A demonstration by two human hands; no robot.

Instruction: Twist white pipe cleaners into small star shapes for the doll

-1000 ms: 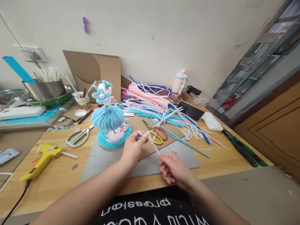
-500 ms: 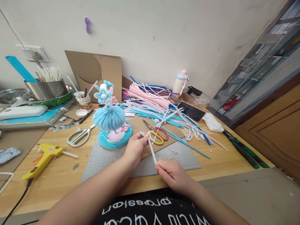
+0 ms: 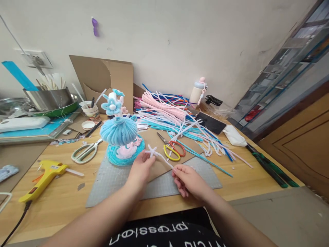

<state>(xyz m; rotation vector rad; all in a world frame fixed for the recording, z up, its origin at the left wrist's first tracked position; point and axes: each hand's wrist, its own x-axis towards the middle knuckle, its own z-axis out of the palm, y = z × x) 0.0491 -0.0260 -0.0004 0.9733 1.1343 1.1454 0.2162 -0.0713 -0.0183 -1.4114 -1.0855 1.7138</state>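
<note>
Between my hands is a white pipe cleaner (image 3: 164,160), its far end bent into a small star-like shape with several points. My left hand (image 3: 141,168) is closed, with thumb and fingers pinching the bent end from below. My right hand (image 3: 189,180) pinches the straight tail between thumb and forefinger, its other fingers loosely curled. Just beyond, scissors (image 3: 171,150) with one yellow and one red handle lie on a piece of cardboard (image 3: 154,171). To the left of my left hand stands a blue, white and pink pipe-cleaner piece (image 3: 119,132) on a round turquoise base.
A grey cutting mat (image 3: 113,187) lies under the cardboard. Behind it is a heap of pipe cleaners (image 3: 164,108). At left lie a yellow glue gun (image 3: 47,176) and white-handled scissors (image 3: 86,152). Right hold a phone (image 3: 210,122), green-handled pliers (image 3: 269,168) and a bottle (image 3: 197,92).
The bent end of the white pipe cleaner now shows as a star shape. My left hand has shifted left and down; my right hand has moved slightly up and right, its fingers looser.
</note>
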